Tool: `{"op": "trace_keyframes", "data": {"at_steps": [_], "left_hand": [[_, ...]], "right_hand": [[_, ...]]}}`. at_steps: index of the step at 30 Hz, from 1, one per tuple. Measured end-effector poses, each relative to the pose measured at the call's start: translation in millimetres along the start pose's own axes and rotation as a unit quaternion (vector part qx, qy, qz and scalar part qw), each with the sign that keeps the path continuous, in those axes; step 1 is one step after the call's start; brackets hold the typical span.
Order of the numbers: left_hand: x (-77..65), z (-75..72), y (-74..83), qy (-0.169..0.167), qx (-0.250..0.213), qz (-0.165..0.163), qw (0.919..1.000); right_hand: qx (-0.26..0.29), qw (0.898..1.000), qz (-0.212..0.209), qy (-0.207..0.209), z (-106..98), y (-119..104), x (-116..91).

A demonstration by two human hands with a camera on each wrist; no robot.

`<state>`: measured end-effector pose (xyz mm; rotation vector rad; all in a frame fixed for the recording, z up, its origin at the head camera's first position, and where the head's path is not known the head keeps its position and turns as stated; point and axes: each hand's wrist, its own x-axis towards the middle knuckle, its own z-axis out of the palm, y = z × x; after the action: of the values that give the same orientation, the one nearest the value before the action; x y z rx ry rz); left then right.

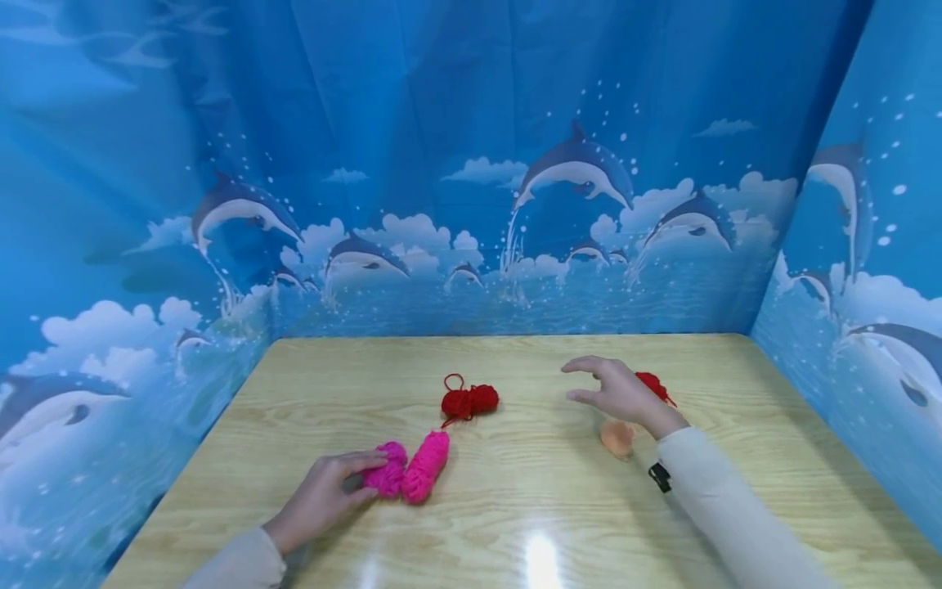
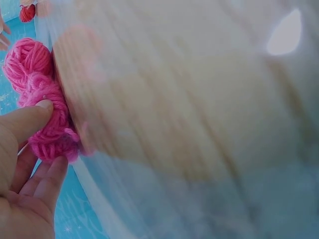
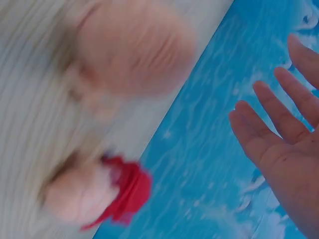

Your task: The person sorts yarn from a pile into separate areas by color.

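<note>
My left hand (image 1: 324, 495) pinches a magenta yarn bundle (image 1: 388, 470) on the table, thumb on one side and fingertips on the other. Against that bundle lies a brighter pink yarn skein (image 1: 425, 468). My right hand (image 1: 621, 394) hovers over the right half of the table, fingers spread, holding nothing. Nearest to it are a peach yarn ball (image 1: 616, 439) and a red yarn bundle (image 1: 653, 386), partly hidden behind the hand. The right wrist view, blurred, shows a large peach ball (image 3: 134, 50) and a second peach piece (image 3: 79, 194) beside red yarn (image 3: 130, 191).
A red yarn bundle (image 1: 471, 401) with a loose loop lies near the table's middle, just beyond the pink skein. Blue dolphin-print curtains (image 1: 441, 164) stand along the back and sides of the wooden table (image 1: 530, 491).
</note>
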<state>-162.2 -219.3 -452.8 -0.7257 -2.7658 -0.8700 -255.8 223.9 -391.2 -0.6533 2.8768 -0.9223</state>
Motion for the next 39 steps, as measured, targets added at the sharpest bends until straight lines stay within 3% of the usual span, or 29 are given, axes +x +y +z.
{"op": "trace_keyframes", "data": {"at_steps": [13, 31, 39], "left_hand": [[-2.2, -1.3, 1.5, -0.005, -0.006, -0.012, 0.9999], [-2.4, -1.7, 1.3, -0.009, 0.001, -0.014, 0.9999], [-1.6, -1.4, 0.9, -0.002, 0.008, 0.001, 1.0]], "right_hand": [[-0.044, 0.996, 0.046, 0.056, -33, 57, -21], [-0.032, 0.991, 0.128, 0.027, -29, 98, -21], [-0.033, 0.99, 0.135, 0.018, -28, 100, -18]]}}
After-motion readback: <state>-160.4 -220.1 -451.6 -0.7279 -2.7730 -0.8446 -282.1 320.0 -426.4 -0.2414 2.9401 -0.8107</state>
